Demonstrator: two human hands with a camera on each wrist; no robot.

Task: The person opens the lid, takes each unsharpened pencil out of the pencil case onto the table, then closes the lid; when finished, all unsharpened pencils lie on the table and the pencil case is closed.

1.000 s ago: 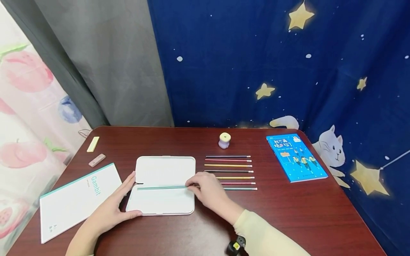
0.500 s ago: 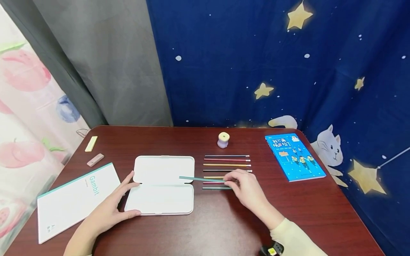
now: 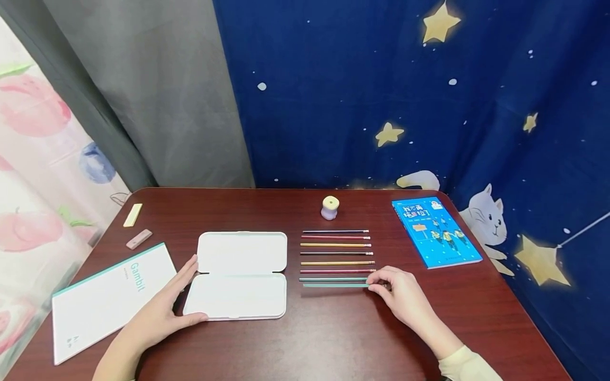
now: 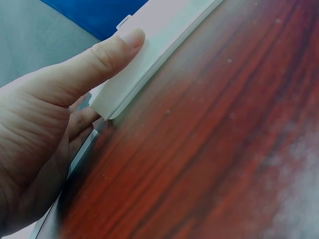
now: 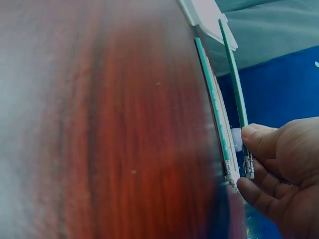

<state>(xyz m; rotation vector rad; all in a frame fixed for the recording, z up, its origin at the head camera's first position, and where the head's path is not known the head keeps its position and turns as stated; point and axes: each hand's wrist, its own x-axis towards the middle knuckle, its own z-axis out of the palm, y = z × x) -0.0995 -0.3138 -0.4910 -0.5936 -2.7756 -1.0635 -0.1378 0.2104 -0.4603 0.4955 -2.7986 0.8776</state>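
Note:
An unfolded white pencil case (image 3: 238, 296) lies on the table, its inside facing up. My left hand (image 3: 159, 312) rests at its left side, fingers extended along the edge and thumb lying on the near-left corner, also seen on the case (image 4: 149, 55) in the left wrist view. Near its eraser end, a teal pencil (image 3: 329, 286) is pinched between the thumb and fingers of my right hand (image 3: 402, 296). The right wrist view shows this pencil (image 5: 234, 79) raised above the table. Beside it, another teal pencil (image 3: 329, 279) ends a row of several pencils, including a yellow pencil (image 3: 335, 245).
A white notebook (image 3: 111, 307) lies left of the case. Behind it are a pink eraser-like block (image 3: 139, 239) and a pale yellow block (image 3: 133, 215). A small yellow-and-lilac spool-shaped object (image 3: 330, 208) stands behind the pencils. A blue book (image 3: 436, 233) lies at the right.
My right hand has lifted the teal pencil out of the case and carried it right, to the near side of the row. My left hand has stayed at the case.

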